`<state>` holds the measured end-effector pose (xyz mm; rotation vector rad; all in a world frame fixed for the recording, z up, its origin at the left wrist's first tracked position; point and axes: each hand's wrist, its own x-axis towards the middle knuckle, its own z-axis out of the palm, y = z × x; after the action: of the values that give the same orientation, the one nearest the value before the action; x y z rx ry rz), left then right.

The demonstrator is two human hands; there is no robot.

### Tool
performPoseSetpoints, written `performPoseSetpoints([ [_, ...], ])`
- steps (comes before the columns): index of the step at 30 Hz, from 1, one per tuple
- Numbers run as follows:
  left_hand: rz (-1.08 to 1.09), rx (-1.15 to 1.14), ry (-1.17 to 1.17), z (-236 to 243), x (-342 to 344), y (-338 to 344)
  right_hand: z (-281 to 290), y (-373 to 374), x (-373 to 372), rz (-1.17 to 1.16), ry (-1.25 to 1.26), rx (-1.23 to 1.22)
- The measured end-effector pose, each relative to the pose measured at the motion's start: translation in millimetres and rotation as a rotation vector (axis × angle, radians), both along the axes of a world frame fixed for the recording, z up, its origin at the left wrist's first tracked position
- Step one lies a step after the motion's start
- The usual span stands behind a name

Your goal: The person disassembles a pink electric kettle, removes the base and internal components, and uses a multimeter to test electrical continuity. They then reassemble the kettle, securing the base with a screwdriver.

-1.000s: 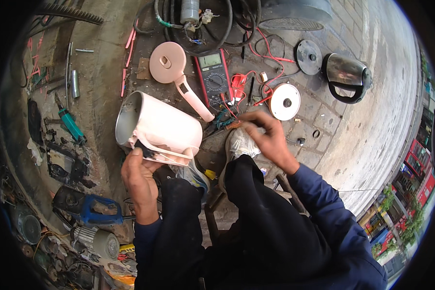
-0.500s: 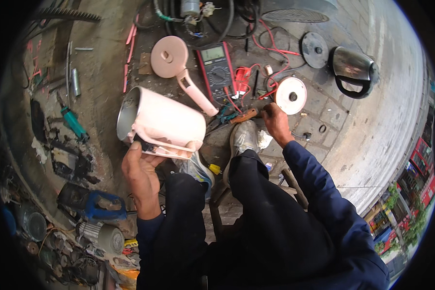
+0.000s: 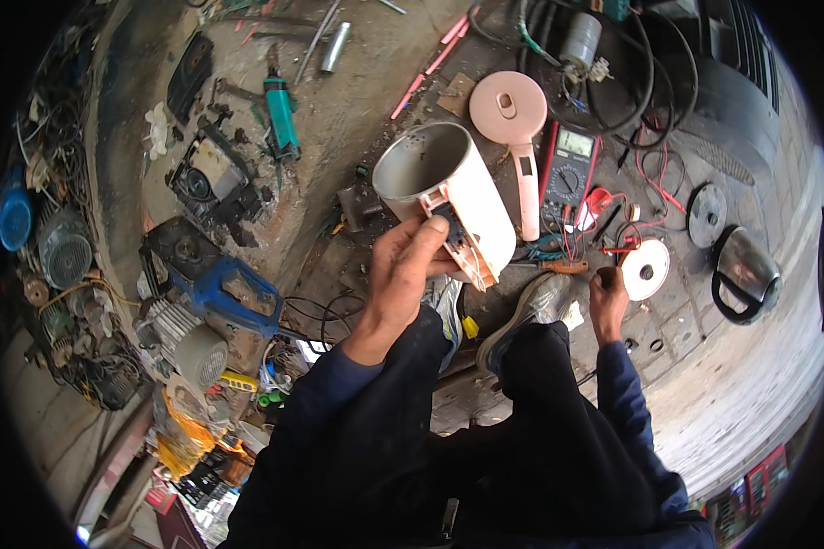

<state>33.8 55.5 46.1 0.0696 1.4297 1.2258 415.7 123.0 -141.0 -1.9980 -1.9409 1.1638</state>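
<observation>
Gripping the pale pink kettle body (image 3: 493, 201) firmly by its opened handle (image 3: 472, 258) with the left hand (image 3: 403, 274), pressing the thumb against the black part (image 3: 446, 222) set inside and bending the fingers behind. Holding the body tilted near the left shoe (image 3: 445, 309), pointing its open mouth forward and left. Curling the right hand (image 3: 609, 295) just beside the white round base disc (image 3: 645, 271); cannot tell if pinching anything there. Working before a pink lid piece (image 3: 510, 108), a red-edged multimeter (image 3: 569, 176) and a black-handled steel kettle (image 3: 749, 259).
</observation>
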Motion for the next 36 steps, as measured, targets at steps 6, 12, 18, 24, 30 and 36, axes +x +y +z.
performPoseSetpoints([
  [6, 0.042, 0.02, -0.033, 2, 5, 6, 130, 35, -92, -0.129, 0.652, -0.201],
  [12, 0.056, 0.037, -0.117, 3, 9, 11, 212, 51, -184, 0.148, 0.864, -0.376],
  [18, 0.103, 0.089, -0.108, 1, 18, 13, 217, 52, -205, 0.075, 0.856, -0.53],
  [24, 0.1, 0.118, -0.091, -2, 25, 16, 207, 51, -205, 0.007, 0.886, -0.54],
  [30, 0.107, 0.15, -0.08, -5, 29, 18, 204, 52, -202, 0.01, 0.842, -0.541],
  [36, 0.059, 0.129, -0.072, -6, 29, 17, 207, 54, -201, 0.003, 0.828, -0.547],
])
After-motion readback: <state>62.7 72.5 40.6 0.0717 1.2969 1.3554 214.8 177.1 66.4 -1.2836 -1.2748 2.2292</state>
